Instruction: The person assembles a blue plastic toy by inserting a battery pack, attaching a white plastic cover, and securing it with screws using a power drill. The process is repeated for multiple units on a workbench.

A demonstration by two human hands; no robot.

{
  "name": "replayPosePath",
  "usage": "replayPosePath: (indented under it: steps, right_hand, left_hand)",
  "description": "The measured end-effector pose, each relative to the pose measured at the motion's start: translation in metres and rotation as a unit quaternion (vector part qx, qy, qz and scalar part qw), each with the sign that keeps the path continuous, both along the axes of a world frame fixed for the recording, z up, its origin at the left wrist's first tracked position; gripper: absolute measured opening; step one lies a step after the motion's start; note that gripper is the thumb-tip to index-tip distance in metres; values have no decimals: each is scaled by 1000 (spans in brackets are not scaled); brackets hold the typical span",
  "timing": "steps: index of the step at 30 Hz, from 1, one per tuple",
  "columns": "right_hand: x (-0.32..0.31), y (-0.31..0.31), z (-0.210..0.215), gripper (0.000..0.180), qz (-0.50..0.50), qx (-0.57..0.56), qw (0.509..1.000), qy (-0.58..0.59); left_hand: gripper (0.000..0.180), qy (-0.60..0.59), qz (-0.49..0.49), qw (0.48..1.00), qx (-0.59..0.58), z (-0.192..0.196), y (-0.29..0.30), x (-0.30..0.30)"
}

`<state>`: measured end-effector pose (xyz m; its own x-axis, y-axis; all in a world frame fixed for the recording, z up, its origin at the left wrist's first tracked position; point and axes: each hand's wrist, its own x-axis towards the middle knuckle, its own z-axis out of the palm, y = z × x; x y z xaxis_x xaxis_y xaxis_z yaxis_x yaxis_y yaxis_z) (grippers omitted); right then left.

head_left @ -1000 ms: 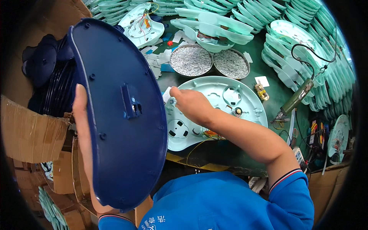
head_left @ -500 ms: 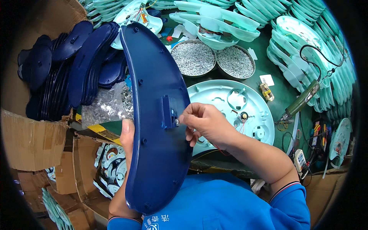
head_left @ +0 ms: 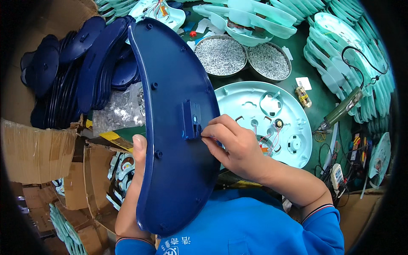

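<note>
BLUE PANEL (head_left: 174,174) IN L HAND (head_left: 139,146), R HAND (head_left: 236,144) AT ITS HOLDER (head_left: 188,121)

Far L: torn cardboard box (head_left: 38,151), brown, w/ tape on flap. Next: stack of dark blue parts (head_left: 91,68), leaning together on edge. Just beside stack: clear plastic bag (head_left: 119,106), contents approx. silver, too indistinct to tell.

Ctr-L: L hand grasping panel by its L edge, thumb showing, other fingers hidden behind. Panel is in front of the person's body, inner face w/ pegs toward camera. R hand: thumb & index brought together at lower R of holder; cannot tell if a small part is pinched between.

Ctr-R: 2 round tins (head_left: 222,75), side by side, full of small silver pcs. Below tins: light green shell (head_left: 299,112), w/ wires & 1 small round part (head_left: 278,123), partly behind R hand.

Far R: green power screwdriver (head_left: 343,106), tilted, on cord; stacked light green shells (head_left: 376,95) near it.
</note>
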<state>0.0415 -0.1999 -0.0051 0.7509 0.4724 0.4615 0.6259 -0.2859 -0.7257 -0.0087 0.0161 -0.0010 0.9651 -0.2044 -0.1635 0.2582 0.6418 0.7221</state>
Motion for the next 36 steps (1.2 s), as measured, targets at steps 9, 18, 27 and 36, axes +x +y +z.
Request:
replayPosePath:
  steps: [9,18,27,36]
  right_hand:
    - [-9,1,-10,19,-24,60,997,-37]
    - [-8,7,-24,16,-32,27,985,-167]
    - [-16,12,-14,13,-53,14,974,-218]
    - [-18,5,-26,14,-27,85,993,-75]
  left_hand:
    - [96,-46,-27,992,-117,-12,9,0]
    - [98,-11,26,997,-69,-2,1,-2]
    - [101,-13,34,999,38,2,3,2]
    - [97,6,11,996,-92,0,4,1]
